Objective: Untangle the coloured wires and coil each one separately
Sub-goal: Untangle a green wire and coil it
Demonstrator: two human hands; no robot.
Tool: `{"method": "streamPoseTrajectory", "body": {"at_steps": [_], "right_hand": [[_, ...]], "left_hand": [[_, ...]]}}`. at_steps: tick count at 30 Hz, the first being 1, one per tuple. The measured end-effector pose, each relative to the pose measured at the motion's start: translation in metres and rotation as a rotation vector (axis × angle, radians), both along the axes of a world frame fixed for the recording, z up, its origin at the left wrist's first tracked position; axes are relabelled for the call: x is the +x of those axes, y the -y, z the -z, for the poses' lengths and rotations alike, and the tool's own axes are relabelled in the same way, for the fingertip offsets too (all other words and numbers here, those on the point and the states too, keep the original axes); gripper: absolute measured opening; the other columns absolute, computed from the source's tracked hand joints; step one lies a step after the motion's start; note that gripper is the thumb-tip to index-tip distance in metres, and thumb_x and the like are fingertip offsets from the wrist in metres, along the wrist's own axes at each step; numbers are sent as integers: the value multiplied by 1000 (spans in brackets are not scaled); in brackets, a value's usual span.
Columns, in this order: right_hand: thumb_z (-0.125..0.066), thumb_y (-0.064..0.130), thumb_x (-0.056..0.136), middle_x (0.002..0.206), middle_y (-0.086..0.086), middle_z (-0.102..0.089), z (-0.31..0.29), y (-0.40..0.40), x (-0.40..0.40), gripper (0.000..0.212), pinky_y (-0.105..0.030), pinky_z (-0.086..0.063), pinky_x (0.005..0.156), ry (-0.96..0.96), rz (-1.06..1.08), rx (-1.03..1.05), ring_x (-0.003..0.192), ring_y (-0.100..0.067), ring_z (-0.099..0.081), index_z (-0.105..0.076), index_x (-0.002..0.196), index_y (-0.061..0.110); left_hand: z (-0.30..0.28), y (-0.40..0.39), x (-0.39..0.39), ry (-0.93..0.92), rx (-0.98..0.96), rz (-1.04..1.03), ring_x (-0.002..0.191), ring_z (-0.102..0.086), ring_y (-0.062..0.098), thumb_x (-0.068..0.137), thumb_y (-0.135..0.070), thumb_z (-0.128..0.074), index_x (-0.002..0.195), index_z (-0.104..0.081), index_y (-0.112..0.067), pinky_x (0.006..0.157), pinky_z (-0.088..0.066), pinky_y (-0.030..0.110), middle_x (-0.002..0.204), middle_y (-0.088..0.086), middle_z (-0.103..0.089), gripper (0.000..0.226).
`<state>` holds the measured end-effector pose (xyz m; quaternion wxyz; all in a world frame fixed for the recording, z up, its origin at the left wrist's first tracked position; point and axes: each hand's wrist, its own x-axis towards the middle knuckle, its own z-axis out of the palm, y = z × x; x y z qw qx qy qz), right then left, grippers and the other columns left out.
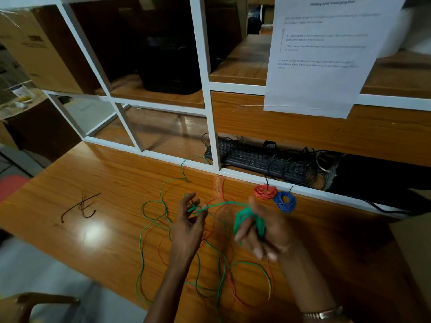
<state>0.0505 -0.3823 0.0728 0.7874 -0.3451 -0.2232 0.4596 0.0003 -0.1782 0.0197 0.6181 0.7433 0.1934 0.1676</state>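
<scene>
A long green wire point(152, 226) lies in loose loops across the wooden desk point(112, 183), tangled with a loose orange wire point(219, 187). Several turns of the green wire are wound round the fingers of my right hand point(261, 231), forming a green coil point(247, 217). From it a taut green strand runs left to my left hand point(189, 220), which pinches it between thumb and fingertips. A finished orange coil point(265, 191) and a finished blue coil point(285, 201) lie side by side near the shelf frame, each bound with a black tie.
Several black cable ties point(81, 206) lie on the desk at the left. A black keyboard point(254, 157) and dark cables sit behind the white shelf frame point(213, 127). A cardboard box point(412, 248) stands at the right edge. A printed sheet point(326, 54) hangs above.
</scene>
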Motion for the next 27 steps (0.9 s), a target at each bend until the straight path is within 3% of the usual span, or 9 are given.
{"method": "streamPoseTrajectory", "body": {"at_steps": [3, 6, 9, 11, 14, 16, 18, 23, 27], "right_hand": [[-41, 48, 106, 62, -3, -71, -13, 3, 10, 62, -16, -26, 41, -221, 291, 382, 41, -4, -61, -78, 102, -2], [-51, 43, 101, 81, -3, -74, -24, 8, 19, 54, -19, -51, 61, -388, 697, 443, 58, -5, -65, -72, 117, -5], [-50, 36, 103, 130, -17, -68, -19, 12, 28, 54, -30, -50, 102, -338, 862, 297, 116, -20, -70, -53, 138, -5], [-62, 30, 94, 139, -16, -64, -14, 7, 31, 53, -34, -39, 114, -188, 964, 44, 130, -21, -62, -50, 137, 1], [-68, 20, 95, 144, -7, -59, -5, -5, 29, 57, -14, -42, 104, 115, 968, -491, 123, -8, -60, -42, 145, 10], [-64, 44, 98, 135, -3, -61, -2, -8, 26, 53, -18, -45, 94, 366, 736, -916, 115, -10, -58, -50, 139, 14], [-60, 70, 90, 101, 1, -65, -1, -2, 19, 54, -26, -46, 75, 595, 360, -1270, 89, -10, -60, -60, 108, 19], [-76, 48, 89, 74, -14, -70, 2, 4, -5, 42, -20, -46, 49, 617, -243, -1143, 47, -12, -58, -66, 74, 11], [-78, 24, 92, 55, 8, -57, 6, 2, -5, 33, -17, -36, 43, 544, -55, -954, 43, -3, -46, -59, 64, 20]], "left_hand": [[2, 4, -3, 19, 40, 91, 93, -77, 13, 99, -30, -71, 124, -61, -40, 75, -64, 53, 120, -8, -74, 28], [2, 9, -9, 43, 120, 234, 114, -71, 6, 100, -19, -71, 118, -67, -32, 72, -58, 25, 137, -16, -66, 23], [1, 11, -14, 71, 158, 305, 130, -61, 0, 101, -15, -69, 109, -73, -21, 76, -55, 18, 130, -22, -70, 11], [3, 10, -13, 79, 160, 331, 115, -69, 2, 103, -19, -66, 109, -75, -24, 74, -54, 22, 121, -17, -75, 12], [-2, 16, -12, 52, 22, 311, 90, -77, 15, 103, -28, -62, 112, -76, -25, 70, -55, 34, 107, 1, -79, 17], [-9, 21, -10, 51, -77, 219, 88, -79, 26, 104, -32, -57, 115, -75, -23, 69, -57, 36, 107, 1, -80, 23], [-14, 16, -7, 95, -63, 65, 84, -79, 26, 107, -30, -53, 112, -74, -19, 65, -58, 31, 102, 2, -81, 24], [-15, -33, -1, 140, 48, -137, 112, -73, 10, 110, -36, -48, 122, -70, -24, 80, -63, 36, 119, -12, -76, 27], [-6, -46, 5, 29, -55, -51, 99, -78, 16, 105, -45, -50, 148, -45, -30, 75, -62, 33, 119, -1, -75, 46]]}}
